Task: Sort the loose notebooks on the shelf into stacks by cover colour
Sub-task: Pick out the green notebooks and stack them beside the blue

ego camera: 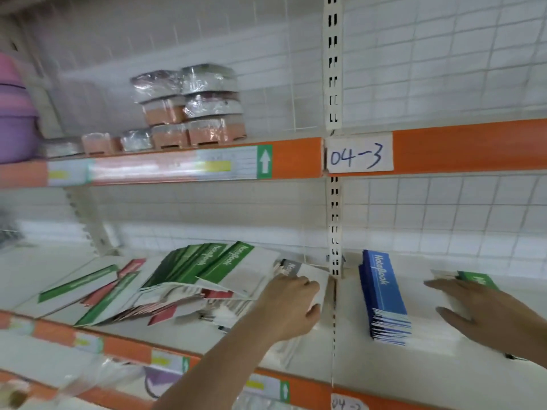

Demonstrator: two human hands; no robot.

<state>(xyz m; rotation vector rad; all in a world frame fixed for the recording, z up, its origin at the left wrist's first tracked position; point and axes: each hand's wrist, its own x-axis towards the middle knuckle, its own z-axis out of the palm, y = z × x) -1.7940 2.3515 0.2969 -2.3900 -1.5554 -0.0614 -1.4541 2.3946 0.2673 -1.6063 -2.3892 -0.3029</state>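
Your left hand (291, 303) grips a grey notebook (291, 269) by the upright post (334, 255) at centre; your right hand (473, 303) presses flat-fingered on a green notebook (476, 279), beside the blue stack (384, 294)

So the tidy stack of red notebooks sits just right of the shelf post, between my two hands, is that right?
Not quite: the head view shows that tidy stack of notebooks is blue, not red. It does sit just right of the shelf post, between the left hand and the right hand.
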